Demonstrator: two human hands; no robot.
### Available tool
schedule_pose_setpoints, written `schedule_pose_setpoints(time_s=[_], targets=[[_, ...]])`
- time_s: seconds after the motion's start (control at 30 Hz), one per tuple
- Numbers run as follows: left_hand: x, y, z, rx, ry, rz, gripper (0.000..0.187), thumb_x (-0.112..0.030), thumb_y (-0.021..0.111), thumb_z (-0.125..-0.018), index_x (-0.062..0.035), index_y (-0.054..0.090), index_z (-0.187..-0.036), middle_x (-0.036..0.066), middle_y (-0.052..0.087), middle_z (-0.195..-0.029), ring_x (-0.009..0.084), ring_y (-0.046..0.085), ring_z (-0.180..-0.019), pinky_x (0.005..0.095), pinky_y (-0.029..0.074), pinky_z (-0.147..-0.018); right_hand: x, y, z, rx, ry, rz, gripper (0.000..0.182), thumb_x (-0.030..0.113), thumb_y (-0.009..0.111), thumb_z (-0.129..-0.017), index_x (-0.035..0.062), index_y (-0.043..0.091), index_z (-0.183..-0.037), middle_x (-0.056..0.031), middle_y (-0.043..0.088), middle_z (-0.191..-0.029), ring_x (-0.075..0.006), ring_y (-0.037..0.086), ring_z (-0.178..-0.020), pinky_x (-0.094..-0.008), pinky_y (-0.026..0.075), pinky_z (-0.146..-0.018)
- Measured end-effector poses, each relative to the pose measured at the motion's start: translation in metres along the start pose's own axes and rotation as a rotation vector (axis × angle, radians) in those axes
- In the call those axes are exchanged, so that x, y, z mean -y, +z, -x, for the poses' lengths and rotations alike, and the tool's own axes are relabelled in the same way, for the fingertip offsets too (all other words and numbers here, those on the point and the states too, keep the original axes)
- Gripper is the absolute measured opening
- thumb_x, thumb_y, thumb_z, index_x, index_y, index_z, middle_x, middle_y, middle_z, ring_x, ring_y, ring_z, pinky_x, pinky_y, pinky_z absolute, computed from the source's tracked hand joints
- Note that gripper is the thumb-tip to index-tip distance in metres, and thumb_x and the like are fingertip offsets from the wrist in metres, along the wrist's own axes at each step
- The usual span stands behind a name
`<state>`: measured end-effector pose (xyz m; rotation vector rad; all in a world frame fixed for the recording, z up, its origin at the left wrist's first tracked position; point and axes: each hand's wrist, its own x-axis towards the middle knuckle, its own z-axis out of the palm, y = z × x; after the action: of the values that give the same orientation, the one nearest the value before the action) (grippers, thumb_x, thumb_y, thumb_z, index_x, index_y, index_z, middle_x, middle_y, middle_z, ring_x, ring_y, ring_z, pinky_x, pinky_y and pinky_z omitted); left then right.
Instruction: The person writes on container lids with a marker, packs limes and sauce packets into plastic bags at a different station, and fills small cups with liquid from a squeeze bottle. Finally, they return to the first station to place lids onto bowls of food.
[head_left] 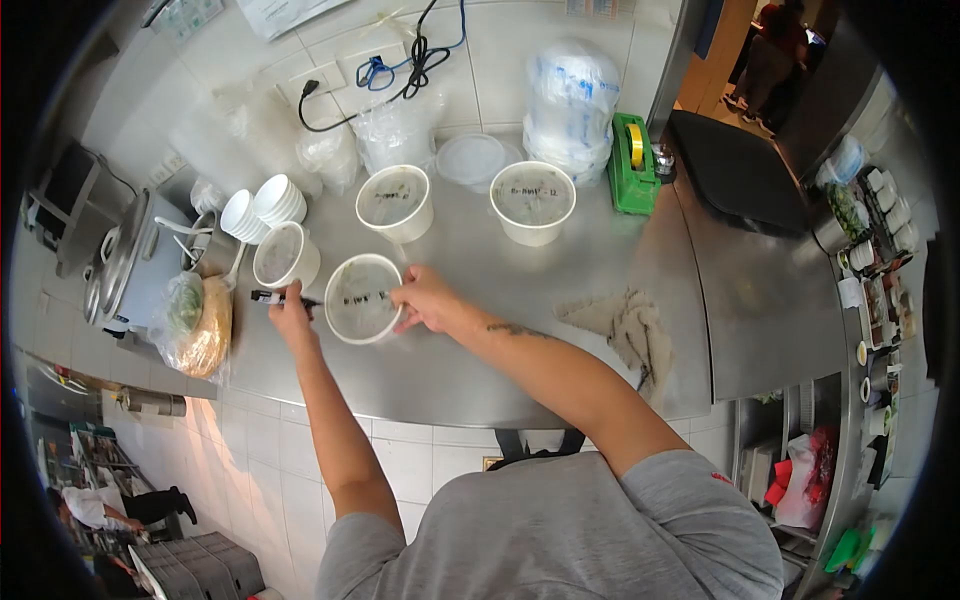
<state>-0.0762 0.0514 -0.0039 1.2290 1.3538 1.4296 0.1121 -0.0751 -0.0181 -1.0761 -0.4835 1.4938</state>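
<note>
My right hand grips the side of a round white lidded tub, which has black handwriting on its clear lid. My left hand is closed on a black marker, its fingertips right at the base of a smaller white lidded tub. Behind them on the steel counter stand two more lidded tubs with writing on top, one in the middle and another farther right.
Stacked white cups and a bag of orange-brown food lie at the left. At the back are loose clear lids, wrapped containers and a green tape dispenser. A crumpled cloth rests right of my forearm.
</note>
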Motion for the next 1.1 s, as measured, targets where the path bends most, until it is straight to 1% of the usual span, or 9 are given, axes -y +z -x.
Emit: schedule_pose_setpoints(time_s=[0.07,0.2,0.43,0.63,0.7,0.8,0.87,0.97,1.1], targets=[[0.016,-0.012,-0.024,-0.043,0.077,-0.128,0.019,-0.014,0.063,-0.074,-0.0056,0.060,-0.091,-0.002,0.047,-0.057,0.0072,0.038,-0.043,0.0224,0.028,-0.038,0.010,0.001,0.017,0.047,-0.040,0.018,0.024,-0.002,0.059,-0.071,0.0039,0.043,-0.087,-0.0062,0.047,-0.070,-0.0140,0.047,-0.052,-0.0532,0.056,-0.059],[-0.001,-0.023,-0.047,0.227,-0.032,-0.298,0.039,-0.010,0.058,-0.069,-0.0050,0.061,-0.108,0.001,0.052,-0.059,0.0091,0.043,-0.043,0.0239,0.031,-0.038,0.050,0.007,0.031,0.111,-0.064,-0.167,0.027,-0.005,0.059,-0.069,0.0029,0.041,-0.087,-0.0076,0.045,-0.070,-0.0182,0.050,-0.054,-0.0568,0.056,-0.058],[0.024,-0.023,-0.065,0.226,0.058,-0.486,0.029,-0.013,0.060,-0.070,-0.0037,0.060,-0.097,0.007,0.062,-0.067,0.0106,0.049,-0.045,0.0236,0.034,-0.037,0.137,0.009,-0.034,0.004,-0.274,-0.262,0.025,-0.002,0.061,-0.072,0.0032,0.042,-0.087,-0.0034,0.044,-0.068,-0.0102,0.042,-0.050,-0.0554,0.056,-0.063],[-0.001,-0.032,-0.013,0.271,-0.045,-0.389,0.025,-0.011,0.061,-0.069,-0.0030,0.061,-0.093,0.008,0.063,-0.067,0.0098,0.048,-0.047,0.0235,0.034,-0.040,0.141,-0.051,-0.032,-0.186,-0.294,0.495,0.035,0.022,0.069,-0.077,0.0001,0.051,-0.099,-0.0114,0.054,-0.087,-0.0191,0.055,-0.077,-0.0404,0.055,-0.053],[-0.009,-0.041,0.000,0.304,-0.074,-0.404,0.021,-0.012,0.061,-0.072,-0.0048,0.061,-0.091,0.008,0.064,-0.067,0.0088,0.049,-0.047,0.0223,0.033,-0.039,0.138,-0.101,-0.004,-0.366,-0.579,0.697,0.028,0.031,0.067,-0.079,0.0079,0.060,-0.093,-0.0089,0.062,-0.095,-0.0217,0.059,-0.083,-0.0389,0.050,-0.070],[-0.018,-0.054,0.022,0.356,-0.125,-0.385,0.016,-0.012,0.061,-0.072,-0.0081,0.061,-0.088,0.007,0.065,-0.067,0.0071,0.047,-0.048,0.0210,0.031,-0.041,0.137,-0.170,0.059,-1.141,-0.558,1.005,0.034,0.034,0.061,-0.084,0.0055,0.055,-0.102,-0.0154,0.062,-0.099,-0.0338,0.059,-0.093,-0.0402,0.046,-0.079],[-0.023,-0.061,0.032,0.398,-0.162,-0.363,0.015,-0.012,0.061,-0.073,-0.0079,0.061,-0.087,0.007,0.065,-0.067,0.0071,0.048,-0.049,0.0205,0.032,-0.042,0.097,-0.239,0.040,-1.060,-0.601,1.021,0.036,0.027,0.058,-0.086,0.0020,0.051,-0.112,-0.0148,0.061,-0.093,-0.0307,0.059,-0.082,-0.0420,0.051,-0.071],[-0.031,-0.066,0.042,0.445,-0.194,-0.358,0.014,-0.012,0.060,-0.073,-0.0066,0.062,-0.086,0.008,0.065,-0.067,0.0074,0.049,-0.050,0.0204,0.032,-0.042,0.092,-0.204,0.049,-0.645,-0.316,0.227,0.041,0.018,0.056,-0.086,-0.0008,0.046,-0.120,-0.0120,0.056,-0.085,-0.0231,0.055,-0.069,-0.0403,0.056,-0.058],[-0.032,-0.068,0.043,0.467,-0.223,-0.332,0.015,-0.011,0.059,-0.073,-0.0041,0.062,-0.085,0.009,0.065,-0.067,0.0079,0.051,-0.050,0.0201,0.032,-0.041,0.083,-0.171,0.032,-0.571,-0.341,-0.011,0.047,0.009,0.054,-0.083,-0.0019,0.042,-0.128,-0.0065,0.049,-0.079,-0.0139,0.049,-0.060,-0.0368,0.058,-0.050]])
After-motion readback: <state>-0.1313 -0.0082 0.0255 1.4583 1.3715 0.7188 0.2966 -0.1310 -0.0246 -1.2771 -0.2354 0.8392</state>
